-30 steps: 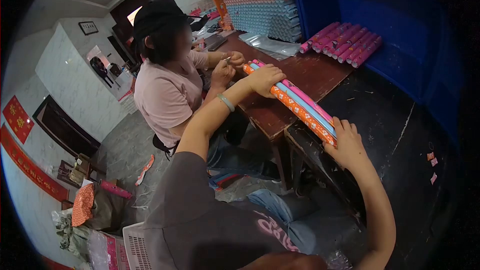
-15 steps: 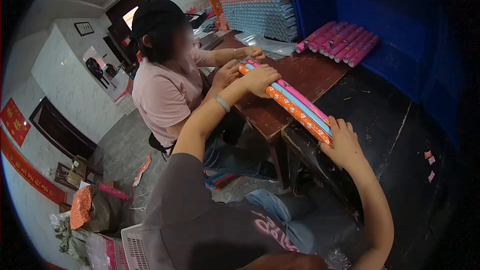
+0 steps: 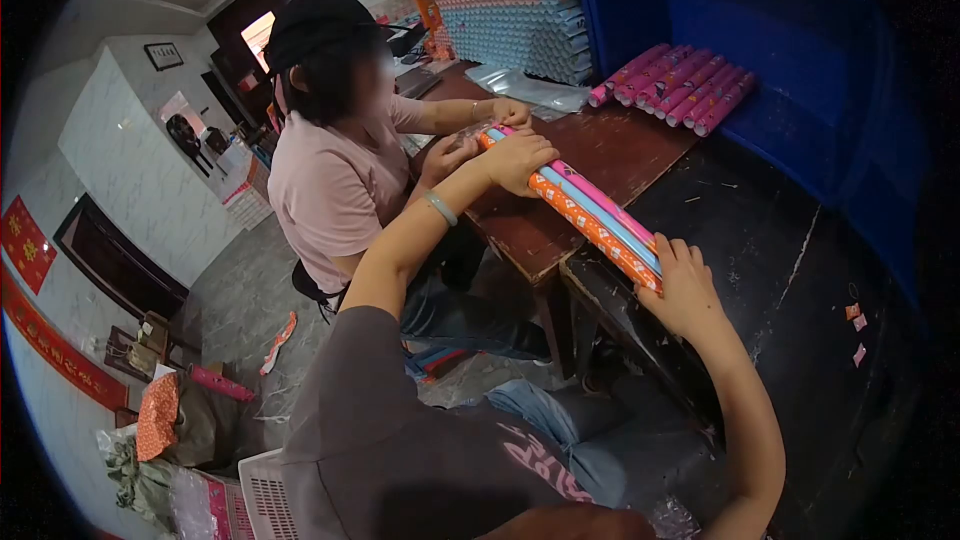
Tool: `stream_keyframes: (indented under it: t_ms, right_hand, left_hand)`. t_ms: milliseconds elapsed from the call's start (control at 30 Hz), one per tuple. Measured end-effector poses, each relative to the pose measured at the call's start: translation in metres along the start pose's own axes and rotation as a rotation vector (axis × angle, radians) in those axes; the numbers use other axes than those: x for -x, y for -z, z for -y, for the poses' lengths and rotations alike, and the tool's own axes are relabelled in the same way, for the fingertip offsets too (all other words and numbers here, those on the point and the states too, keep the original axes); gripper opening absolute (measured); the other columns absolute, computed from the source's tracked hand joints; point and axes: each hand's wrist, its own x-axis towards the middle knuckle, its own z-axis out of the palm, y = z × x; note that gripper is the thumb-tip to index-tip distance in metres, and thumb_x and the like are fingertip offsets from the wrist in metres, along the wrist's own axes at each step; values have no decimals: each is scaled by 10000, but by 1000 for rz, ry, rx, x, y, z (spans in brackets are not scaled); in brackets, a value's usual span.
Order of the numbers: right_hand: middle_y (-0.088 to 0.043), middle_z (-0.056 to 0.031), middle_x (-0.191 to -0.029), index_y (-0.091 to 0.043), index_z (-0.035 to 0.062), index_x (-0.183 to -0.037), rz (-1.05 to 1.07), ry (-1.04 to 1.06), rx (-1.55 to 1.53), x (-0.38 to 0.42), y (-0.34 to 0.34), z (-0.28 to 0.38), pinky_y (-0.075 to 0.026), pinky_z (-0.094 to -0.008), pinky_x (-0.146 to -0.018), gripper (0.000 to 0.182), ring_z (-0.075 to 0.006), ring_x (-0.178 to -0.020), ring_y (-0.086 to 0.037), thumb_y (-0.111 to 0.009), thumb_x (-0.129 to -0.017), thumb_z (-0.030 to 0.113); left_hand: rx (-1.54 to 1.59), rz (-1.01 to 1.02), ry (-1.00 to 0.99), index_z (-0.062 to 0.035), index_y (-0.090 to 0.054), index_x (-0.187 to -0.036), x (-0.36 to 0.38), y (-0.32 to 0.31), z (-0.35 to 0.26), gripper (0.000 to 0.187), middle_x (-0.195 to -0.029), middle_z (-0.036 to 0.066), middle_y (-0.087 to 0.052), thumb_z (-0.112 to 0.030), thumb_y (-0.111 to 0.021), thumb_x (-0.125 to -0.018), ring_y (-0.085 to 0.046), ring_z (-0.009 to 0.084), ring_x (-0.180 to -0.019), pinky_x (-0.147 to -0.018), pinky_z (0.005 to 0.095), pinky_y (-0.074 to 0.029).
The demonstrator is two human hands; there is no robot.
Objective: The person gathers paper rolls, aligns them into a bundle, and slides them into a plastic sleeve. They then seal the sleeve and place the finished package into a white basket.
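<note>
A bundle of long paper-wrapped rolls, an orange one (image 3: pixel 600 236), a light blue one (image 3: pixel 605 218) and a pink one (image 3: pixel 598 196), slants over the table corner. My left hand (image 3: pixel 518 162) is wrapped over its far part. Around the near end close the fingers of my right hand (image 3: pixel 682 285). At the far end, a co-worker's two hands (image 3: pixel 455 155) hold clear plastic at the tips of the rolls.
The co-worker (image 3: pixel 325 170) sits at the left of the brown table (image 3: pixel 640 155). Pink rolls (image 3: pixel 680 90) lie beside a blue bin (image 3: pixel 760 70). Behind stands a large stack of rolls (image 3: pixel 510 20), with clear plastic bags (image 3: pixel 530 90) before it. A black tabletop (image 3: pixel 760 230) is at right.
The co-worker's nearer hand and the plastic have shifted slightly around the far end of the rolls. My hands keep their grip, almost unmoved.
</note>
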Motion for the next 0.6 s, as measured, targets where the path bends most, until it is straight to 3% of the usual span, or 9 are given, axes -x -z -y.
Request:
stream_keyframes:
  t_ms: [600]
  right_hand:
    - [-493, -167, -1168, -387, -7, -1323, -8, -6, 4, 0, 4, 4, -443, -497, -854, 711, -352, -1057, -484, -684, -735, 262]
  left_hand:
    - [-16, -36, -5, -50, -563, -995, -2, 1, -2, 522, -869, 102, -596, -338, -761, -608, -594, 284, -823, -770, 383, -442]
